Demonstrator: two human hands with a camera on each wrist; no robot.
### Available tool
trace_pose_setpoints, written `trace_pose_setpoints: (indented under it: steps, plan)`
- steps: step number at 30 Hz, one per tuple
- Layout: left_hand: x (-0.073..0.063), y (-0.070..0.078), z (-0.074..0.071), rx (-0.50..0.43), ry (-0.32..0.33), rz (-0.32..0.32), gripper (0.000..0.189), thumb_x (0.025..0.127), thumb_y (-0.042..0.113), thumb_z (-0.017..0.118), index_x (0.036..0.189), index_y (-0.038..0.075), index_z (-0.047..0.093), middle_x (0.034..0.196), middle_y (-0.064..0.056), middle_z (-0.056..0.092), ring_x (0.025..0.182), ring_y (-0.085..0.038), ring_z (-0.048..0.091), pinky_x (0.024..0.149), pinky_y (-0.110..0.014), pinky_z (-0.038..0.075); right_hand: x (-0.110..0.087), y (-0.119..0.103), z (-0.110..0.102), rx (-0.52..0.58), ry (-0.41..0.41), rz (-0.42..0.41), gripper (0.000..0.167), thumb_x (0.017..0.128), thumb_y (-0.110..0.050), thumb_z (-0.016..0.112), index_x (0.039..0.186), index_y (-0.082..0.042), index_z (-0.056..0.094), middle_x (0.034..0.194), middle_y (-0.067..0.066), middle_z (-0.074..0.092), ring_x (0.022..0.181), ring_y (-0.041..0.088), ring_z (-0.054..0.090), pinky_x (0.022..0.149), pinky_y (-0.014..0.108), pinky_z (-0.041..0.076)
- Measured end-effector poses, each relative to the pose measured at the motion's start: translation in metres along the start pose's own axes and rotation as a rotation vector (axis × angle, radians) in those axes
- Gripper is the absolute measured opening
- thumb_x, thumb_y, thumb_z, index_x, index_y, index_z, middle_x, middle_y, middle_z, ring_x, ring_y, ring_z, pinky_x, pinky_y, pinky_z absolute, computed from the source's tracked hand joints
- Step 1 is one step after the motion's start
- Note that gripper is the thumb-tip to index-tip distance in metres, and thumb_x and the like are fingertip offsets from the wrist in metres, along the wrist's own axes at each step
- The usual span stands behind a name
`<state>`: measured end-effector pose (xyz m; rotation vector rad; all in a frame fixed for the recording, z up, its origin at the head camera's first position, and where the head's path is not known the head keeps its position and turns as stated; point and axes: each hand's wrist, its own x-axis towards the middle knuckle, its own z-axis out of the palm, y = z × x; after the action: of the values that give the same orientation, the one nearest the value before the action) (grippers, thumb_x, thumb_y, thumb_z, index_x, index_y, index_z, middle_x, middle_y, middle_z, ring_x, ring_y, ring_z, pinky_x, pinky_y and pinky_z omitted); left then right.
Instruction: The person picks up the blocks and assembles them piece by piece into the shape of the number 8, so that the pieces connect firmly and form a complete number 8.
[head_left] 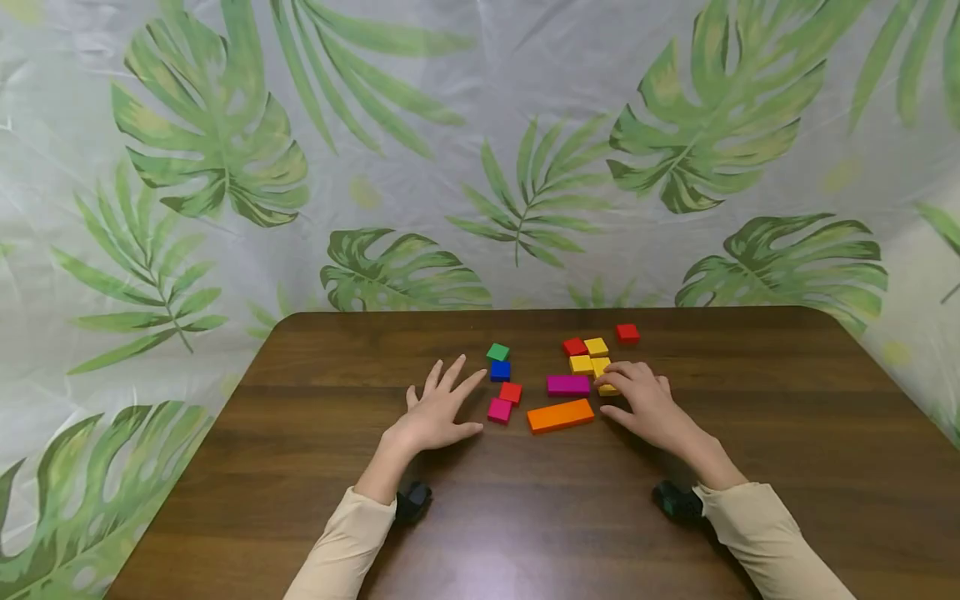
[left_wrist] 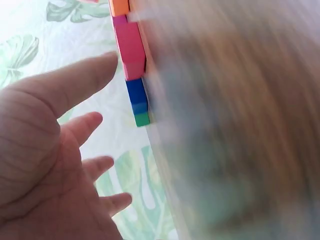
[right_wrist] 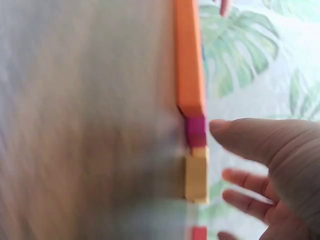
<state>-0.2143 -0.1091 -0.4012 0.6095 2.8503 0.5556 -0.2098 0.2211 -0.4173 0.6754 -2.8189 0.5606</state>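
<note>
My left hand is held over the table with spread fingers, left of a green block, a blue block, a red block and a pink block. Nothing is in its grasp. On the other side, my right hand has loosely bent fingers beside several yellow blocks, partly covering the nearest; whether it touches them I cannot tell. In the right wrist view its thumb and fingers are apart. Between the hands lie a purple block and a longer orange block.
One red block sits against the yellow ones, and another red block lies apart near the back edge. Everything rests on a dark brown wooden table. Behind it hangs a leaf-patterned cloth.
</note>
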Motion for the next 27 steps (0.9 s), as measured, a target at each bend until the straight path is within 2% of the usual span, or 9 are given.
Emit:
trace_pose_setpoints:
  steps: [2, 5, 10, 14, 19, 27]
  plan:
    - [0.002, 0.002, 0.001, -0.007, -0.004, 0.026, 0.073, 0.086, 0.033, 0.066, 0.148, 0.028, 0.027, 0.160, -0.004, 0.008, 0.146, -0.038, 0.003, 0.102, -0.075, 0.014, 0.002, -0.005, 0.005, 0.016, 0.023, -0.047, 0.027, 0.080, -0.015, 0.072, 0.106, -0.008, 0.064, 0.115, 0.012, 0.060, 0.103, 0.030, 0.048, 0.073, 0.039, 0.030]
    - [0.005, 0.005, 0.004, -0.002, 0.017, 0.053, 0.065, 0.086, 0.027, 0.067, 0.143, 0.022, 0.036, 0.158, -0.007, 0.019, 0.145, -0.037, 0.014, 0.101, -0.071, 0.021, 0.004, -0.011, 0.009, 0.028, 0.038, -0.085, 0.023, 0.079, -0.012, 0.073, 0.101, -0.009, 0.066, 0.108, 0.007, 0.063, 0.097, 0.025, 0.049, 0.071, 0.033, 0.026]
    - [0.010, 0.010, 0.005, 0.022, 0.090, 0.122, 0.038, 0.085, 0.020, 0.069, 0.120, 0.014, 0.056, 0.147, -0.009, 0.040, 0.136, -0.032, 0.035, 0.098, -0.059, 0.034, 0.005, -0.015, 0.011, 0.039, 0.043, -0.125, 0.020, 0.078, -0.012, 0.074, 0.096, -0.011, 0.068, 0.103, 0.005, 0.065, 0.095, 0.023, 0.051, 0.070, 0.032, 0.027]
    - [0.013, 0.012, 0.006, 0.044, 0.131, 0.203, 0.023, 0.084, 0.016, 0.070, 0.105, 0.012, 0.061, 0.130, -0.007, 0.056, 0.122, -0.028, 0.048, 0.090, -0.050, 0.041, 0.006, -0.015, 0.012, 0.034, 0.039, -0.140, 0.018, 0.077, -0.012, 0.075, 0.093, -0.013, 0.069, 0.102, 0.003, 0.066, 0.096, 0.022, 0.052, 0.071, 0.031, 0.027]
    - [0.014, 0.014, 0.005, 0.026, 0.115, 0.269, 0.020, 0.083, 0.013, 0.070, 0.101, 0.010, 0.063, 0.106, -0.004, 0.064, 0.105, -0.023, 0.055, 0.084, -0.043, 0.044, 0.007, -0.015, 0.013, 0.031, 0.034, -0.152, 0.018, 0.076, -0.013, 0.076, 0.093, -0.014, 0.069, 0.098, 0.000, 0.068, 0.093, 0.020, 0.052, 0.071, 0.030, 0.028]
    - [0.017, 0.016, 0.007, 0.001, 0.082, 0.284, 0.021, 0.080, 0.015, 0.074, 0.099, 0.010, 0.066, 0.102, -0.003, 0.066, 0.099, -0.021, 0.057, 0.087, -0.043, 0.046, 0.005, -0.017, 0.013, 0.040, 0.008, -0.142, 0.019, 0.074, -0.015, 0.077, 0.091, -0.014, 0.068, 0.091, -0.004, 0.069, 0.089, 0.018, 0.052, 0.071, 0.030, 0.028]
